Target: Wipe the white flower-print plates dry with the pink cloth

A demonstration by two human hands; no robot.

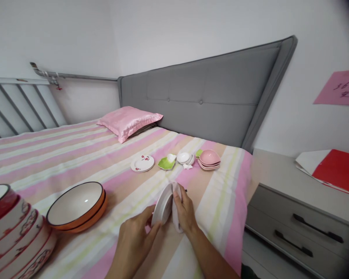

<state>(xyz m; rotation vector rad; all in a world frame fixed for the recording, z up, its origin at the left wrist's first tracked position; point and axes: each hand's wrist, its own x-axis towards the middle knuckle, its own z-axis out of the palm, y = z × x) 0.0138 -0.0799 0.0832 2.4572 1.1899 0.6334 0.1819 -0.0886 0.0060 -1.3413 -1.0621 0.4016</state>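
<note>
A white plate (162, 205) is tilted nearly on edge above the striped bed. My left hand (135, 236) grips its left rim, thumb in front and fingers behind. In my right hand (184, 209) is a pale cloth (176, 224), pressed against the plate's right rim. Beyond the hands lie white plates with red flowers (142, 163), a green leaf-shaped dish (166, 163), small white dishes (184, 158) and a stack of pink bowls (209, 158).
Orange bowls (78, 205) with white insides and a tall stack of patterned bowls (17, 240) stand at the left. A pink pillow (129, 121) lies near the grey headboard (209, 85). To the right is a nightstand (296, 224) bearing a red paper (340, 170).
</note>
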